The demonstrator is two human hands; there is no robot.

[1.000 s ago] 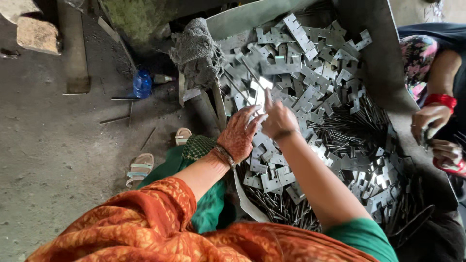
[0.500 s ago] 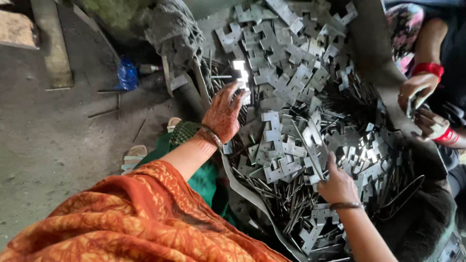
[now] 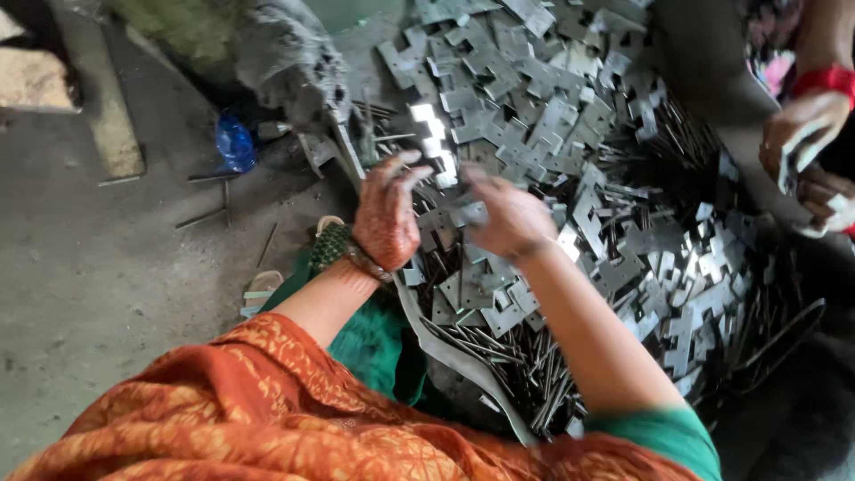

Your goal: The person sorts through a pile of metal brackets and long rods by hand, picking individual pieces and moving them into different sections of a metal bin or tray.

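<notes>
A big pile of grey stamped metal plates (image 3: 552, 107) fills a trough in front of me. My left hand (image 3: 387, 214), with a bangle on the wrist, holds up a bright shiny metal plate (image 3: 434, 138) at its fingertips. Close beside it, my right hand (image 3: 509, 218) grips a duller metal plate (image 3: 468, 214) and brings it against the left hand. Both hands hover over the near left part of the pile. Thin metal rods (image 3: 512, 356) lie under and between the plates near my right forearm.
Another person's hands (image 3: 802, 142), one with a red bangle, hold plates at the right edge. A blue bottle (image 3: 235, 141) and a sandal (image 3: 263, 289) lie on the concrete floor to the left. A dirty cloth bundle (image 3: 289, 62) sits at the trough's left corner.
My right hand has come up from the lower part of the pile with a plate and now meets my left hand. The left hand stayed raised with its shiny plate.
</notes>
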